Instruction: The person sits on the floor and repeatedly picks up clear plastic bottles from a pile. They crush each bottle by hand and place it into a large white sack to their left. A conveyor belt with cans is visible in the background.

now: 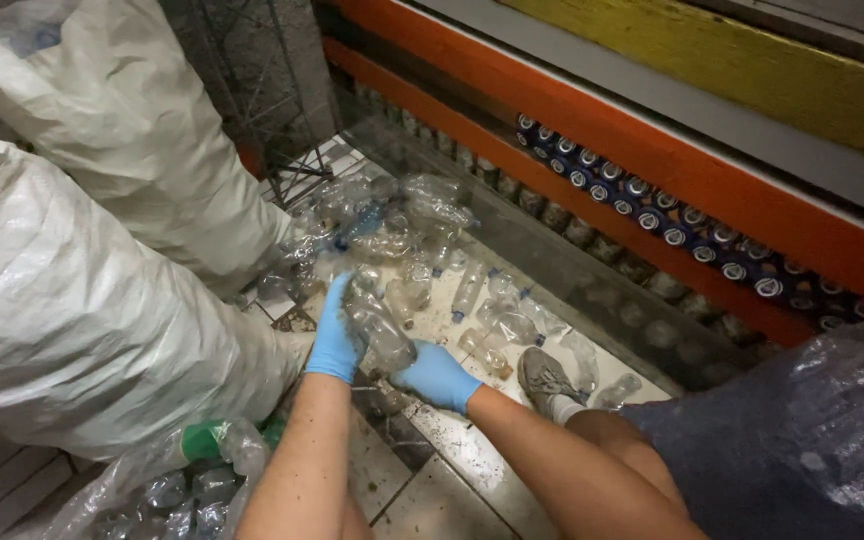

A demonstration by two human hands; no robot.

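Both my hands wear blue gloves. My left hand (335, 335) grips the upper part of a crushed clear plastic bottle (377, 328). My right hand (436, 375) holds the lower end of the same bottle from the right. Just beyond them a heap of clear empty plastic bottles (422, 255) lies scattered on the tiled floor (442, 470). My grey shoe (544, 378) rests on the floor to the right of my right hand.
Two large white woven sacks (82, 300) fill the left side. A clear bag of bottles (167, 490) sits at the lower left, a grey plastic bag (812, 440) at the lower right. A row of blue cans (652, 215) lines the orange shelf (592, 130) behind.
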